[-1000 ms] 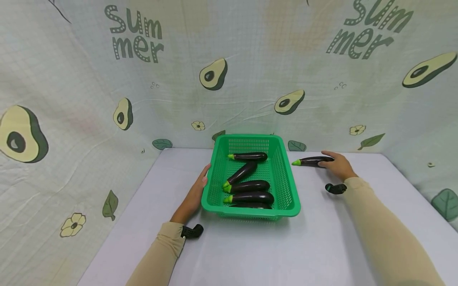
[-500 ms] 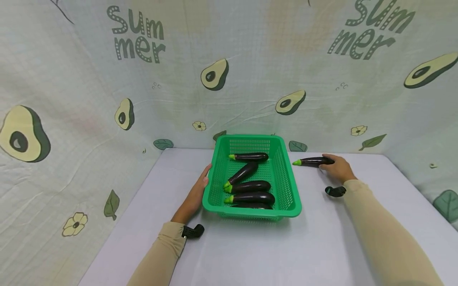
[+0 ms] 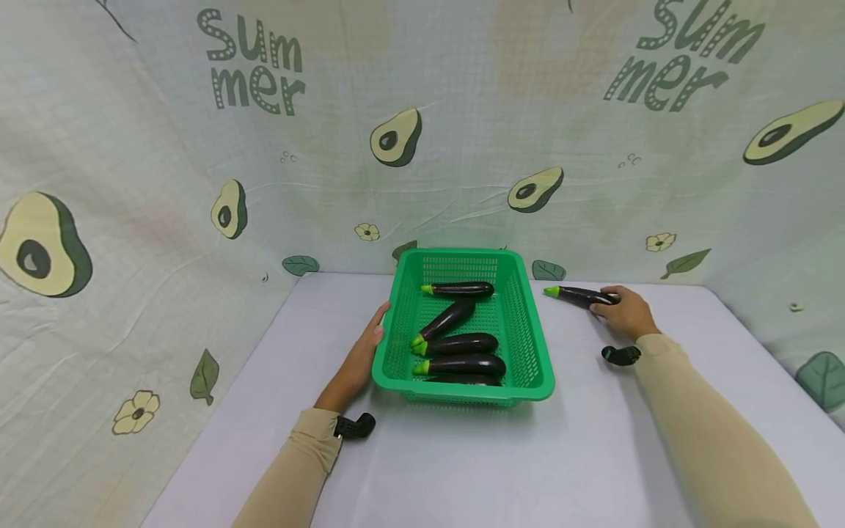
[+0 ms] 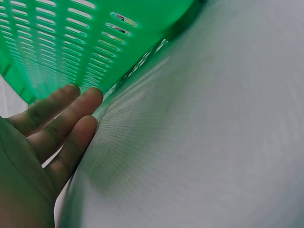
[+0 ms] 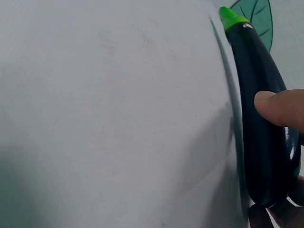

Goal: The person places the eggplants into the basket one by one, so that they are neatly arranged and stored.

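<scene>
A green plastic basket (image 3: 543,345) stands mid-table with several dark purple eggplants (image 3: 462,343) lying in it. Along its left side lies my left hand (image 3: 355,364); in the left wrist view its fairly straight fingers (image 4: 88,102) reach up to the slotted basket wall (image 4: 137,28). To the right of the basket, my right hand (image 3: 628,311) holds the thick end of another eggplant (image 3: 574,295), whose green stem end points left. Seen from the right wrist, the thumb (image 5: 282,109) presses on the eggplant (image 5: 259,142) and fingertips curl beneath its end.
A white cloth covers the table (image 3: 455,469). Behind it hangs a pale curtain (image 3: 455,147) printed with avocados, leaves and lettering. A black wrist camera (image 3: 356,427) sits at the left wrist and another camera (image 3: 620,356) at the right.
The eggplant in my right hand has turned slightly, its stem end shifting up and a little right. My right hand has moved down slightly. The left hand and basket stay put.
</scene>
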`<state>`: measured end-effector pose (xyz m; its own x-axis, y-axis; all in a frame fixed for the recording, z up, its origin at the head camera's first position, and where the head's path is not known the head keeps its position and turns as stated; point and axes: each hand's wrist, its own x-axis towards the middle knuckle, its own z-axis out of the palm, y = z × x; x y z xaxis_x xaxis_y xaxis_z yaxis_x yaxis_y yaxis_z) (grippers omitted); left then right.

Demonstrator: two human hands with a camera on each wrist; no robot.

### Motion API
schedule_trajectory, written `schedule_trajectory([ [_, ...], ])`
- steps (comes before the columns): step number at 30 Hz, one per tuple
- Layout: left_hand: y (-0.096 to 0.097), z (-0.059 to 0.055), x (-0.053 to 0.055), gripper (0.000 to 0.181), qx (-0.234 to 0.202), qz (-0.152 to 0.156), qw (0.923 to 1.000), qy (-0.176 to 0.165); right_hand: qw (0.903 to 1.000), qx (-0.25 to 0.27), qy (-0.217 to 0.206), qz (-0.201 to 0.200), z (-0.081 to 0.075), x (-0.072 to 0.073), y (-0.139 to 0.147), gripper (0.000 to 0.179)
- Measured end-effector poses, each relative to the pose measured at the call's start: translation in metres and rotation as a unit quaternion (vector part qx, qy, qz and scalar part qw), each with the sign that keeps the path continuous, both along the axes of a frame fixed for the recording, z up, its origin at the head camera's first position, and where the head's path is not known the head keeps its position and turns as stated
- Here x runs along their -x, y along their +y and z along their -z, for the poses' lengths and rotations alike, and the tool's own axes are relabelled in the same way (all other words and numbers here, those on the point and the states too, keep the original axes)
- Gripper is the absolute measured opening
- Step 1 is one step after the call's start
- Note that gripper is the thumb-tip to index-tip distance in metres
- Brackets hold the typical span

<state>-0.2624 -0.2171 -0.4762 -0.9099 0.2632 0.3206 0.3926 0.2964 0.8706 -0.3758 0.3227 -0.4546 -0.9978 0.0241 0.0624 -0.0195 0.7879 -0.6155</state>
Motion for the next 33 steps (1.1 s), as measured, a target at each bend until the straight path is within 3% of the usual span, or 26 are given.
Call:
schedule_trajectory([
  [11,-0.001,-0.001,0.0,0.054,-0.007,0.0,1.0,-0.005,0.9982,0.057,0.014,0.006,-0.014,-0.003,-0.001,0.075],
  [20,0.002,0.002,0.002,0.053,-0.007,0.007,0.9999,-0.008,0.9924,0.117,0.006,0.039,-0.009,-0.013,-0.003,0.082],
  [25,0.003,0.001,0.0,0.055,-0.002,0.001,1.0,-0.005,0.9796,0.191,-0.003,0.062,-0.008,-0.022,-0.006,0.086],
  [33,0.001,-0.002,-0.001,0.054,-0.011,0.009,0.9999,-0.008,0.9485,0.31,0.011,0.066,-0.012,-0.035,-0.015,0.084],
])
